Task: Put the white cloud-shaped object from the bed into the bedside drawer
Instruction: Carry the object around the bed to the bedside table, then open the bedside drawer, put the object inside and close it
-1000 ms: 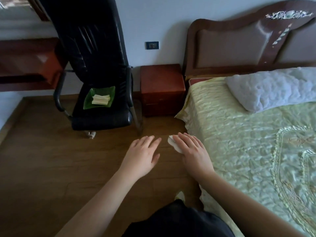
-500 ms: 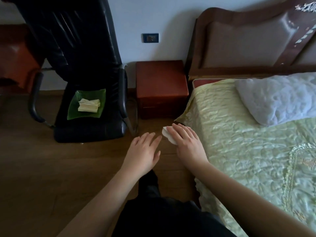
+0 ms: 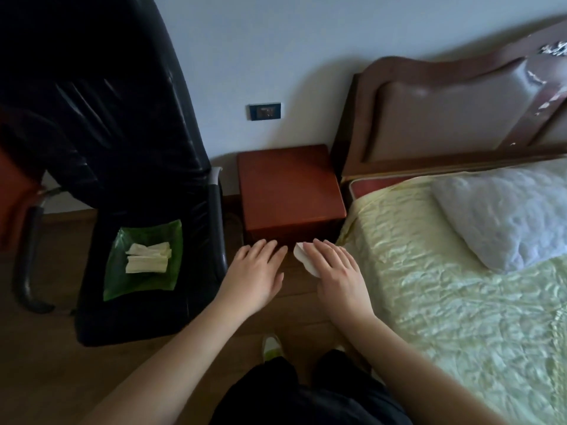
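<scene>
Bedside nightstand (image 3: 290, 191) had drawn closer; right hand (image 3: 337, 276) gripped the white cloud (image 3: 302, 260), left hand (image 3: 256, 276) empty, drawer unopened.

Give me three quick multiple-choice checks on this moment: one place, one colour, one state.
1. Where is the white cloud-shaped object?
A. On the pillow
B. Under the right hand
C. On the chair

2. What colour is the tray on the black office chair?
A. Green
B. Red
C. Blue

3. How does the left hand look?
A. Gripping a handle
B. Fist
C. Open, empty

Answers: B, its white edge peeks from beneath the fingers; A, green rim around pale strips; C, fingers spread before the reddish-brown wooden bedside cabinet.
</scene>
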